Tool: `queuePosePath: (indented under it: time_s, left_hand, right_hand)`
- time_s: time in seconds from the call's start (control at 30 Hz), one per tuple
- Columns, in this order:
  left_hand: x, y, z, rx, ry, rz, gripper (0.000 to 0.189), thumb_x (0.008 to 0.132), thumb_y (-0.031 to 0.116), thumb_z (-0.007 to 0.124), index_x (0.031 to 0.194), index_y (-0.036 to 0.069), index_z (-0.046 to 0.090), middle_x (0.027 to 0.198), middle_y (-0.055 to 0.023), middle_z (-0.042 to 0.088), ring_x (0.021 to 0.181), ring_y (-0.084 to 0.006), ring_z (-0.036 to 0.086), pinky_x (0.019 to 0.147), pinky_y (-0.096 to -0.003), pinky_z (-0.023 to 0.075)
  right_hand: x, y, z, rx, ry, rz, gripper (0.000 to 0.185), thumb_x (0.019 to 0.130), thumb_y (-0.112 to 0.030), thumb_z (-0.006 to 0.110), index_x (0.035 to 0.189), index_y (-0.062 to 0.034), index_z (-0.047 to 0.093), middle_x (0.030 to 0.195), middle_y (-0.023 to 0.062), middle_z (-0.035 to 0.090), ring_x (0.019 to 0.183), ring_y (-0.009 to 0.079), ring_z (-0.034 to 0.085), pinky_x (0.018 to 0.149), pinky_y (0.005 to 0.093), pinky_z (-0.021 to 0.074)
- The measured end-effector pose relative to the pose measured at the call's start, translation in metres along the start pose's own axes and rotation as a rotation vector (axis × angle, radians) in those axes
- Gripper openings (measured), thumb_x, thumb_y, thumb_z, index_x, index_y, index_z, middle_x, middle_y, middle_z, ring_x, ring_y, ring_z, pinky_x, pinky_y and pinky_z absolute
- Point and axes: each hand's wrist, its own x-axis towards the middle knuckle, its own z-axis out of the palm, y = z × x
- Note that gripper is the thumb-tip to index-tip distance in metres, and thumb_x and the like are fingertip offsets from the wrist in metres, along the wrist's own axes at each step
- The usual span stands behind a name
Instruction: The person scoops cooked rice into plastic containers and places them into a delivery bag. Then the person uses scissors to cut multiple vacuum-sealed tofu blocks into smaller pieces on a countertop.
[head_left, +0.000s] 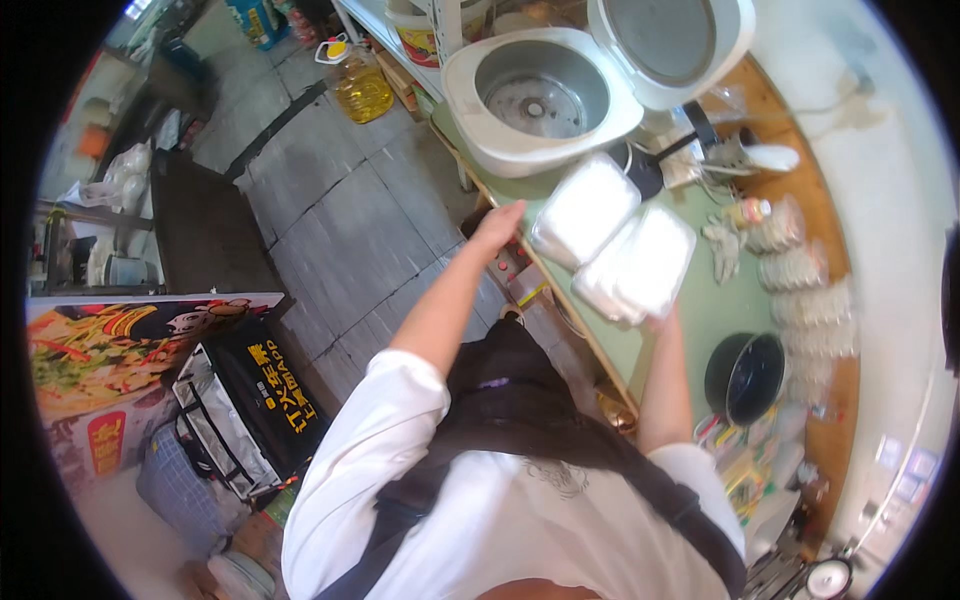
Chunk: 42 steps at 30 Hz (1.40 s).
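Observation:
Two stacks of white, rectangular, clear-edged plastic food containers are before me. The left stack is at the green tabletop, below the rice cooker. Beside it, the right stack partly overlaps it. My right hand is at the lower edge of the right stack and appears to grip it; the containers hide most of the fingers. My left hand is at the table's edge, just left of the left stack, with a small gap between. Its finger pose is blurred, and no held thing shows in it.
An open rice cooker stands at the table's far end. Along the wall are wrapped container stacks, a dark pot and a glove. An oil jug and a black insulated delivery bag stand to the left.

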Motion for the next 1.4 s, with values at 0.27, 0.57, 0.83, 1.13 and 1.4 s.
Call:
queuePosePath:
  time_s: [0.27,0.57,0.83,1.13,1.4]
  left_hand:
    - [0.087,0.008,0.063,-0.272,-0.107,-0.154,0.039,0.093,0.036,0.050,0.112,0.003,0.060,0.100,-0.0092,0.064,0.084,-0.0192,0.063,0.078,-0.0369,0.0514]
    - [-0.034,-0.034,0.061,-0.390,0.120,0.022,0.037,0.093,0.034,0.053,0.122,0.012,0.048,0.116,-0.0060,0.051,0.105,-0.0145,0.051,0.088,-0.0317,0.0447]
    - [-0.185,-0.115,-0.026,-0.751,0.386,0.273,0.038,0.092,0.029,0.056,0.125,0.012,0.046,0.116,-0.0064,0.053,0.103,-0.0119,0.052,0.085,-0.0273,0.0451]
    - [-0.391,-0.225,-0.188,-0.858,0.829,0.496,0.044,0.093,0.021,0.053,0.132,0.011,0.034,0.111,-0.0081,0.056,0.102,-0.0155,0.055,0.085,-0.0303,0.0476]
    - [-0.537,-0.323,-0.287,-1.589,1.011,0.990,0.041,0.098,0.037,0.039,0.126,0.007,0.038,0.114,-0.0092,0.055,0.105,-0.0229,0.055,0.090,-0.0398,0.0479]
  right_hand:
    - [0.029,-0.003,0.002,-0.084,-0.140,0.187,0.044,0.094,-0.033,0.048,0.129,-0.0050,0.045,0.118,0.0097,0.058,0.102,0.0250,0.059,0.081,0.0413,0.0523]
    - [-0.019,-0.008,-0.043,-0.246,-0.154,0.400,0.044,0.094,-0.033,0.048,0.129,-0.0051,0.045,0.118,0.0093,0.058,0.102,0.0248,0.059,0.081,0.0404,0.0524]
    - [-0.072,0.001,0.007,-0.485,-0.283,0.561,0.044,0.095,-0.033,0.047,0.129,-0.0052,0.045,0.118,0.0090,0.058,0.102,0.0247,0.059,0.081,0.0395,0.0524]
    - [-0.135,0.151,0.305,-0.829,-0.797,0.667,0.045,0.095,-0.034,0.046,0.129,-0.0052,0.045,0.118,0.0086,0.058,0.101,0.0246,0.059,0.081,0.0386,0.0525]
    - [-0.286,0.362,0.613,-1.058,-1.321,0.921,0.045,0.095,-0.034,0.045,0.130,-0.0053,0.044,0.117,0.0082,0.058,0.101,0.0244,0.059,0.081,0.0378,0.0525]
